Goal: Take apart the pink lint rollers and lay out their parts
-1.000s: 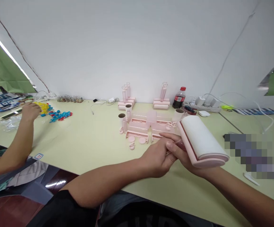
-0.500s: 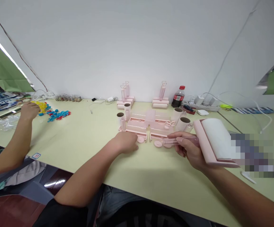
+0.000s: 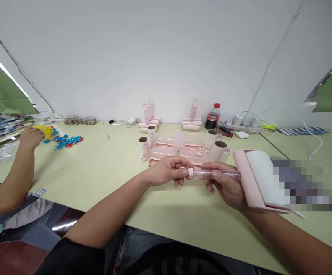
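Note:
My right hand [image 3: 229, 185] is closed around the clear pink handle of a lint roller [image 3: 259, 179], whose pink housing and white roll point to the right. At the handle's free end, my left hand [image 3: 168, 171] pinches a small pale pink end cap [image 3: 191, 172] with a loop. The cap meets the handle's tip; how deep it sits I cannot tell. Behind my hands lie pink and clear lint roller covers [image 3: 166, 147]. White paper rolls stand on both sides, among them one roll [image 3: 217, 152] on the right. Parts directly under my hands are hidden.
Finished-looking lint rollers [image 3: 192, 124] stand by the wall beside a cola bottle [image 3: 213, 116]. Chargers and a power strip [image 3: 247, 129] are at the back right. On the left, a co-worker's hand [image 3: 31, 138] is at yellow pieces [image 3: 48, 132], near blue and red ones [image 3: 68, 142].
My left hand has risen from the parts on the table and moved right to the handle's end, now with the end cap in its fingers. My right hand still holds the lint roller.

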`<state>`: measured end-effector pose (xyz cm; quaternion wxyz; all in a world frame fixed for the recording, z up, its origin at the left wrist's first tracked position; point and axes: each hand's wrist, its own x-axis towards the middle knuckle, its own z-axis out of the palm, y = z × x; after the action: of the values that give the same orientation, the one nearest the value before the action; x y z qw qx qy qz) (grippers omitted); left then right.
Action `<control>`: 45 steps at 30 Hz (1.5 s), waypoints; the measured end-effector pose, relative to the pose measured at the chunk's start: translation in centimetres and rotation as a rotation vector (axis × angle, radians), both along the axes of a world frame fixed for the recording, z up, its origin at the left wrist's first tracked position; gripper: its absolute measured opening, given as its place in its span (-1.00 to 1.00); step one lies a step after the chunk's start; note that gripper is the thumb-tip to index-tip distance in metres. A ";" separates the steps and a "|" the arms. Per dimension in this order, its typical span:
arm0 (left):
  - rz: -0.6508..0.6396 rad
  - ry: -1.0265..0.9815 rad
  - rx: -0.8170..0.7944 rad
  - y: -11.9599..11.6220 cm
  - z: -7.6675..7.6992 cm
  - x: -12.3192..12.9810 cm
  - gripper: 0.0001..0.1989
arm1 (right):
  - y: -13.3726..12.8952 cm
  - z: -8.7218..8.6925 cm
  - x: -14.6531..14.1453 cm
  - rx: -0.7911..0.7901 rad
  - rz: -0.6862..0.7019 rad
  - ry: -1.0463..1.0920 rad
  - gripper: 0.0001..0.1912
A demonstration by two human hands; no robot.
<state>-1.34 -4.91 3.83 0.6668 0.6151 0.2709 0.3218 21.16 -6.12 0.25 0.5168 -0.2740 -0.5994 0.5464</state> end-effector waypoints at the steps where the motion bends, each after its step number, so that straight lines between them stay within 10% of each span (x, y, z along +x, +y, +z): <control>1: 0.002 0.001 -0.001 0.0 -0.1 0.1 -0.52 | 0.0 0.0 0.0 -0.007 0.004 0.006 -0.70; 11: -0.113 0.280 0.089 -0.6 0.3 -0.1 -0.49 | 0.0 1.1 -0.2 -0.091 0.074 0.055 -0.73; 45: -0.286 0.290 0.148 -0.7 0.3 -0.4 -0.51 | -0.8 0.5 -0.6 -0.117 0.277 0.118 -0.78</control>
<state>-1.74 -5.57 4.09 0.6130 0.7343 0.2494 0.1510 20.53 -6.88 0.75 0.4540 -0.1856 -0.5672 0.6616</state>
